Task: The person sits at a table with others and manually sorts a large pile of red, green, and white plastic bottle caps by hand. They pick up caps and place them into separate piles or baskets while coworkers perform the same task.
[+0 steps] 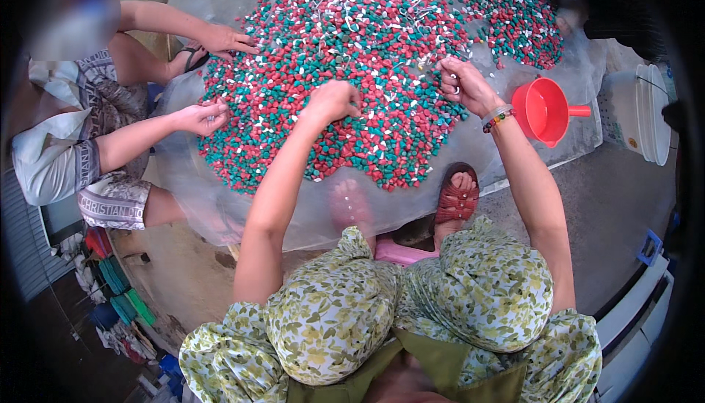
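Note:
A broad pile of small red, green and white pieces [389, 135] is heaped on a clear plastic sheet [301, 219] in front of me. Over its middle, my left hand [333, 102] is closed, its fingers curled down at the pieces; what they hold, if anything, is hidden. My right hand [468, 89], wearing a beaded bracelet [499, 118], is raised at the right side of the pile. Its fingers are curled in, with a small white piece [456, 92] showing at them. Thin white strips [418, 14] lie scattered among the pieces farther back.
To the right, a red long-handled scoop [542, 111] rests on the sheet, with a whitish bucket [637, 113] beyond it. At the left sits another person, one hand [224, 39] spread on the pile and the other [203, 117] closed at its edge. My sandalled foot [457, 194] is at the near edge.

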Demonstrator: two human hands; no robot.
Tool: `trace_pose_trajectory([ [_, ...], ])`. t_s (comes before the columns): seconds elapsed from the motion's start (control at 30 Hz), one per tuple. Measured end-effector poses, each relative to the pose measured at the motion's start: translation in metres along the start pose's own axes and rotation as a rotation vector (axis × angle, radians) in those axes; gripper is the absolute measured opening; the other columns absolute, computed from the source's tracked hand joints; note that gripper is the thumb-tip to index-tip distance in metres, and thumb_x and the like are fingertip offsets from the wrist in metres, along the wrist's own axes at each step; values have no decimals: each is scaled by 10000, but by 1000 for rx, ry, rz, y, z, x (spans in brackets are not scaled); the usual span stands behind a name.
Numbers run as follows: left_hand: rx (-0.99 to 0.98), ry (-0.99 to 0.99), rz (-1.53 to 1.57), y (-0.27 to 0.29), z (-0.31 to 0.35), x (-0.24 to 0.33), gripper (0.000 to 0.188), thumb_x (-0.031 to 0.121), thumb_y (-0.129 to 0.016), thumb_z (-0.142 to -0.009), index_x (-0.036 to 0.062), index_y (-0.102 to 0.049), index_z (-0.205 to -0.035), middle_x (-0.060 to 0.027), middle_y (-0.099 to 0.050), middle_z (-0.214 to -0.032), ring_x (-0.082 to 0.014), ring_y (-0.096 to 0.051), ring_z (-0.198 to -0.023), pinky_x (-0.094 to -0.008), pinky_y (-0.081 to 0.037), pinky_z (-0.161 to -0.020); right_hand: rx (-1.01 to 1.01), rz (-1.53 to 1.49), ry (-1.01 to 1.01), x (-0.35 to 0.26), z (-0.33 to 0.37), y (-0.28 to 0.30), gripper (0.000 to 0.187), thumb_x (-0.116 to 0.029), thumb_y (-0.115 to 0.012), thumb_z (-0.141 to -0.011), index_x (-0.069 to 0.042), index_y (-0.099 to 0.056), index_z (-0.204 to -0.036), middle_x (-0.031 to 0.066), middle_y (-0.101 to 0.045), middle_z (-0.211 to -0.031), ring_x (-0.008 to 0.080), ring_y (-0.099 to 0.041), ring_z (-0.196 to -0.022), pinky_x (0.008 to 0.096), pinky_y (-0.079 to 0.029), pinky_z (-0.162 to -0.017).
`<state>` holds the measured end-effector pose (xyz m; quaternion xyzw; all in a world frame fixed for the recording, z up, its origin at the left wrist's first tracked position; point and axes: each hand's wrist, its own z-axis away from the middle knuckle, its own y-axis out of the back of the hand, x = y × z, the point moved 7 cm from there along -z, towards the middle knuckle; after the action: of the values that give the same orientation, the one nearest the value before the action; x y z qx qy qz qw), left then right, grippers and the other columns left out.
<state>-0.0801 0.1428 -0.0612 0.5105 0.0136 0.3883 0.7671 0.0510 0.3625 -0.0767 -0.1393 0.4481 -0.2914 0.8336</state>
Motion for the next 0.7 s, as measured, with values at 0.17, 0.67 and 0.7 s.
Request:
trace_pose_trajectory([
  [0.17, 400, 290, 20, 45, 25, -39, 255, 134, -739, -715, 157, -721, -969, -110, -692, -883, -286, -664, -853, -421, -515, -769, 84, 637, 139, -1, -25, -3, 249, -226, -451, -967, -85, -524, -1158, 46, -541, -736, 187, -550, -637, 326, -435, -521],
  [0.67, 349, -57, -60, -44, -25, 47, 187, 152, -496, -839, 5, -597, -895, -231, -650, -896, -383, -663, -736, -491, -547, -660, 120, 1865, 302, 37, -19, -45, 258, -224, -555, -841, -83, -528, -1054, 188, -657, -822, 360, -662, -818, 476, -531, -685],
  [0.7, 329, 9, 2, -42, -22, 36, 231, 210, -510, -820, 9, -593, -897, -230, -651, -862, -389, -659, -741, -491, -536, -693, 103, 1845, 221, 46, -12, -36, 261, -232, -560, -831, -85, -541, -1046, 191, -662, -840, 366, -660, -834, 484, -530, -709],
])
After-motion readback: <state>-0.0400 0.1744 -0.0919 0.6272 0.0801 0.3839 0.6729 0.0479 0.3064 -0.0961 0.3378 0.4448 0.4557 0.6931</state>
